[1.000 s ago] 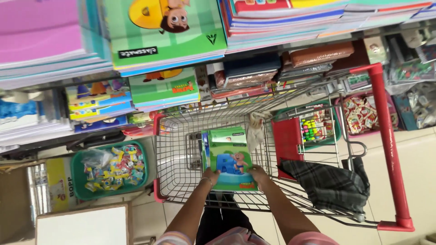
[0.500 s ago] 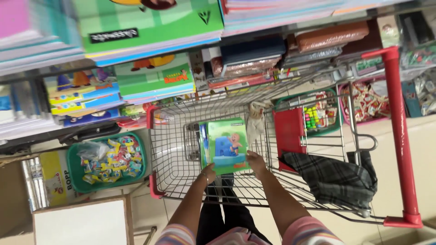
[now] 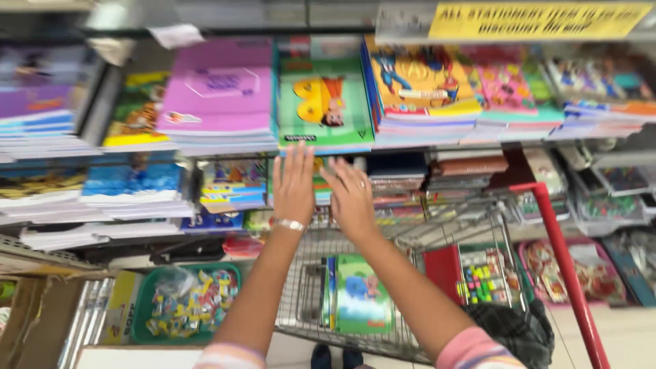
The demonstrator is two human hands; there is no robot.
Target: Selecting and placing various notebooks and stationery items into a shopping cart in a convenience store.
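Note:
Both my arms reach up over a wire shopping cart [image 3: 417,239] toward shelves of notebooks. My left hand [image 3: 294,183] and my right hand [image 3: 352,197] are open with fingers spread, holding nothing, just below a stack of green-covered notebooks [image 3: 324,102] with a cartoon figure. A bracelet sits on my left wrist. Green-covered books [image 3: 359,294] stand inside the cart beneath my arms.
Stacks of pink [image 3: 222,96], blue and multicoloured notebooks fill the shelves. The cart has a red handle bar [image 3: 564,260] and holds a dark checked cloth [image 3: 512,328] and a red item. A green bin of small packets [image 3: 184,301] sits low on the left.
My hands let go of the green books in the cart and rose toward the shelf. The view tilted up, showing more of the shelves.

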